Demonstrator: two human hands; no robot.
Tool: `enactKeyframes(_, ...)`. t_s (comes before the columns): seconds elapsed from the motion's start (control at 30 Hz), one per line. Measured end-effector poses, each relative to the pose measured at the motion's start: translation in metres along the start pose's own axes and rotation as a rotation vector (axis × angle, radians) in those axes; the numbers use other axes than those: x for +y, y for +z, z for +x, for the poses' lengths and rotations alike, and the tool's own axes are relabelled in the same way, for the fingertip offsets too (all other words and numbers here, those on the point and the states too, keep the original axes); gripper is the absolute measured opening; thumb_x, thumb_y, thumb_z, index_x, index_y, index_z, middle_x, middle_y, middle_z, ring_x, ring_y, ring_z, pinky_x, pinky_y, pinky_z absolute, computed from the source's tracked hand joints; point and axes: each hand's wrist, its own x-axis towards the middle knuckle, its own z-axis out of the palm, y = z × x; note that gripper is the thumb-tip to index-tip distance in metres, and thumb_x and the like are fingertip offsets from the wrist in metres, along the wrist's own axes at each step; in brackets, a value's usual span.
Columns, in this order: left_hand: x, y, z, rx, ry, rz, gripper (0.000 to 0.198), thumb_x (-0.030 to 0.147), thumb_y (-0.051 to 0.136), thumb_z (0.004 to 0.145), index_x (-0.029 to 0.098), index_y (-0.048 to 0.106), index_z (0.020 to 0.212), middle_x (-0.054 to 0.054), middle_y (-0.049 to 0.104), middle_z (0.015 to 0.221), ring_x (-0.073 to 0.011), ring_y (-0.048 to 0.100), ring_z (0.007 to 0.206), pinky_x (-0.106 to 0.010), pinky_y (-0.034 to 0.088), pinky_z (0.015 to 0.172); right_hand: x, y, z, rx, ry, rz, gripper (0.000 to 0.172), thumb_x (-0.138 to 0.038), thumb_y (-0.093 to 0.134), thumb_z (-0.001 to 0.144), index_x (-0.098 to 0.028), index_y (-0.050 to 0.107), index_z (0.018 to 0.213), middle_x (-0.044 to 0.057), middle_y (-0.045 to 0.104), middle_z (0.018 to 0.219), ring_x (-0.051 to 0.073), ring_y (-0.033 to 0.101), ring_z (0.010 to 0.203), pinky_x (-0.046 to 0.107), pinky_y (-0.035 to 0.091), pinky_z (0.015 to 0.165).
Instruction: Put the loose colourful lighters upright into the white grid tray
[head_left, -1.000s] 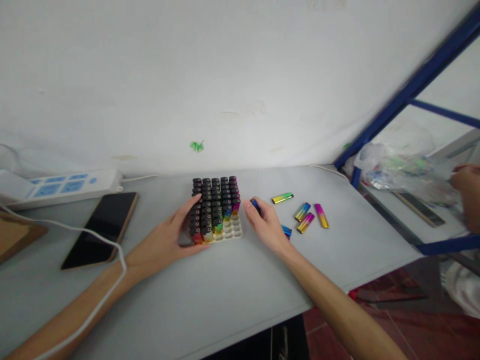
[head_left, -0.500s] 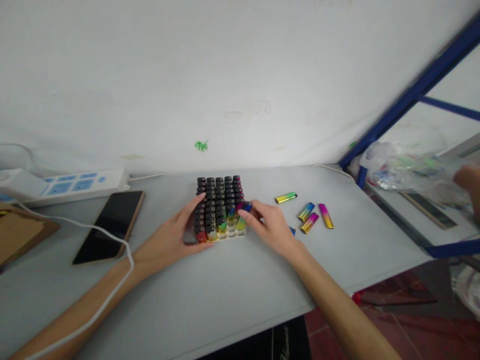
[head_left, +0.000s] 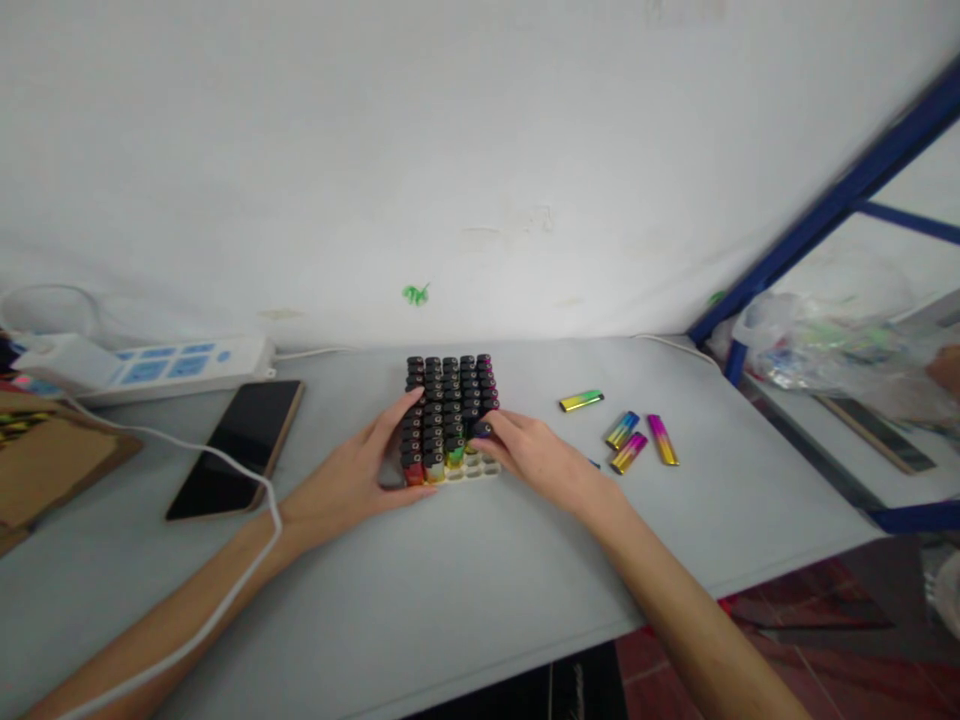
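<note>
Rows of black-topped lighters (head_left: 433, 420) stand upright in a pale slotted tray (head_left: 474, 469). Curled round the tray's left side is my left hand (head_left: 349, 475), thumb along the front edge and fingers against the lighters. My right hand (head_left: 544, 460) pinches one lighter (head_left: 481, 430) by its black top at the tray's right front; its lower body is hidden. Empty slots show along the front right. To the right lie loose shiny lighters: a yellow-green one (head_left: 581, 401), a blue-gold one (head_left: 622, 431) and two pink-gold ones, partly beside each other (head_left: 628, 453).
A phone (head_left: 238, 445) lies left of my left hand, with a power strip (head_left: 187, 368) behind it. A white cable (head_left: 274, 510) crosses over my left forearm. Cardboard (head_left: 60, 455) sits at far left. A blue metal frame (head_left: 817, 225) and plastic bags (head_left: 817, 345) stand right.
My right hand has brought the lighter down into the tray's right side, so its body no longer shows. The left hand keeps its hold. The whole view has shifted slightly.
</note>
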Motion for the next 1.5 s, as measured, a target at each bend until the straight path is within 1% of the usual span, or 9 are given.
enactKeyframes(0.33, -0.003, 0.000, 0.000, 0.000, -0.011, 0.026, 0.122, 0.074, 0.085, 0.088, 0.039, 0.021, 0.185, -0.007, 0.043, 0.187, -0.0443, 0.056, 0.162, -0.059, 0.049, 0.135, 0.004, -0.015, 0.014, -0.055, -0.032, -0.011, 0.026, -0.038, 0.078, 0.111, -0.023, 0.067, 0.093, 0.003, 0.071, 0.079, 0.019, 0.065, 0.069, 0.030, 0.046, 0.068)
enactKeyframes(0.57, -0.006, 0.000, 0.000, -0.008, -0.006, 0.057, 0.120, 0.076, 0.082, 0.091, 0.039, 0.018, 0.185, -0.010, 0.042, 0.188, -0.0469, 0.055, 0.162, -0.066, 0.050, 0.132, -0.010, -0.006, 0.007, -0.134, 0.051, -0.284, 0.034, -0.049, 0.070, 0.114, -0.018, 0.075, 0.100, 0.016, 0.082, 0.093, 0.029, 0.077, 0.079, 0.035, 0.048, 0.068)
enactKeyframes(0.63, -0.007, 0.000, 0.000, -0.009, -0.017, 0.053, 0.123, 0.079, 0.083, 0.088, 0.038, 0.018, 0.185, -0.010, 0.044, 0.186, -0.0480, 0.059, 0.159, -0.066, 0.053, 0.131, -0.010, -0.007, -0.008, -0.083, 0.063, -0.212, 0.034, -0.051, 0.068, 0.115, -0.019, 0.076, 0.106, 0.014, 0.083, 0.096, 0.028, 0.076, 0.080, 0.035, 0.049, 0.071)
enactKeyframes(0.8, -0.014, 0.005, -0.001, 0.006, -0.037, 0.079, 0.120, 0.082, 0.078, 0.090, 0.038, 0.018, 0.184, -0.010, 0.046, 0.186, -0.0471, 0.063, 0.155, -0.064, 0.054, 0.130, 0.008, -0.031, -0.069, 0.271, 0.176, 0.034, 0.034, -0.055, 0.064, 0.116, -0.024, 0.076, 0.109, 0.005, 0.079, 0.084, 0.022, 0.069, 0.070, 0.033, 0.051, 0.071)
enactKeyframes(1.03, -0.010, 0.007, -0.002, 0.035, -0.051, 0.074, 0.119, 0.091, 0.072, 0.091, 0.040, 0.018, 0.184, -0.007, 0.046, 0.186, -0.0424, 0.060, 0.159, -0.061, 0.048, 0.135, 0.067, -0.081, -0.138, 0.613, 0.587, -0.096, 0.050, -0.070, 0.064, 0.101, -0.022, 0.076, 0.101, 0.010, 0.079, 0.079, 0.027, 0.074, 0.070, 0.039, 0.056, 0.070)
enactKeyframes(1.13, -0.010, 0.005, -0.001, 0.030, -0.044, 0.077, 0.122, 0.090, 0.074, 0.089, 0.041, 0.017, 0.184, -0.007, 0.047, 0.185, -0.0424, 0.060, 0.160, -0.060, 0.047, 0.136, 0.089, -0.089, -0.153, 0.633, 0.685, -0.176, 0.049, -0.068, 0.062, 0.099, -0.020, 0.076, 0.100, 0.014, 0.080, 0.087, 0.029, 0.076, 0.077, 0.041, 0.058, 0.074)
enactKeyframes(1.27, -0.019, 0.005, 0.001, 0.024, -0.022, 0.098, 0.125, 0.084, 0.082, 0.086, 0.043, 0.016, 0.185, -0.006, 0.049, 0.184, -0.0439, 0.061, 0.158, -0.060, 0.050, 0.133, 0.107, -0.079, -0.153, 0.588, 0.763, -0.267, 0.044, -0.056, 0.066, 0.101, -0.016, 0.077, 0.112, 0.019, 0.081, 0.103, 0.028, 0.077, 0.082, 0.043, 0.060, 0.084)
enactKeyframes(1.4, -0.021, 0.006, 0.001, 0.020, -0.020, 0.103, 0.126, 0.086, 0.078, 0.087, 0.038, 0.015, 0.185, -0.008, 0.048, 0.185, -0.0434, 0.061, 0.158, -0.058, 0.052, 0.132, 0.113, -0.066, -0.142, 0.533, 0.778, -0.328, 0.047, -0.045, 0.072, 0.102, -0.010, 0.076, 0.134, 0.019, 0.082, 0.105, 0.030, 0.077, 0.089, 0.045, 0.060, 0.092)
enactKeyframes(1.5, -0.015, 0.004, 0.001, -0.006, -0.046, 0.090, 0.122, 0.087, 0.074, 0.092, 0.036, 0.013, 0.185, -0.008, 0.044, 0.187, -0.0405, 0.057, 0.162, -0.058, 0.047, 0.136, 0.110, -0.062, -0.134, 0.467, 0.772, -0.365, 0.041, -0.037, 0.067, 0.106, -0.010, 0.077, 0.136, 0.018, 0.083, 0.102, 0.031, 0.079, 0.093, 0.044, 0.059, 0.093)
